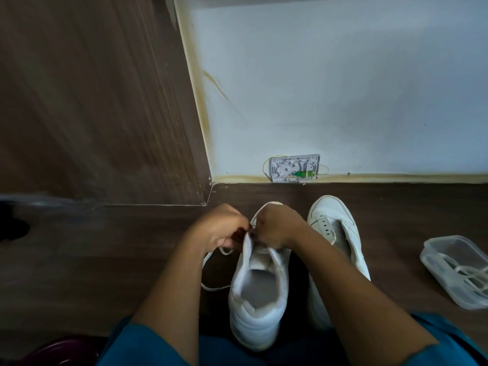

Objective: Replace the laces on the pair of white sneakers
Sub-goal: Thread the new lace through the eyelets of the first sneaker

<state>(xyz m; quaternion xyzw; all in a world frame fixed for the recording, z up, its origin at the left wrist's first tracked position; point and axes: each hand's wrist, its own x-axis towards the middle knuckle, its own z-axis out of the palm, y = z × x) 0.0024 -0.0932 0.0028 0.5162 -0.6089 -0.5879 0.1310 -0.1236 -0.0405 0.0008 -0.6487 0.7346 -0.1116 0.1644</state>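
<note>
Directly beneath both hands, the near sneaker (260, 291) is sitting on the dark wood floor (126, 262) with its heel toward the person. It is white and slightly scuffed, and its mouth is gaping open. A white lace (214, 286) is looping out of it below the left hand (221, 229) and trailing on the floor. The left hand and the right hand (278, 225) are meeting over the shoe's throat, fingers curled, each pinching the lace. Just right of the right hand, the second sneaker (334, 233) is lying toe-away, its eyelets showing as dark dots. Farther right of that hand, a clear plastic container (429, 257) is holding more spare laces (467, 273).
</note>
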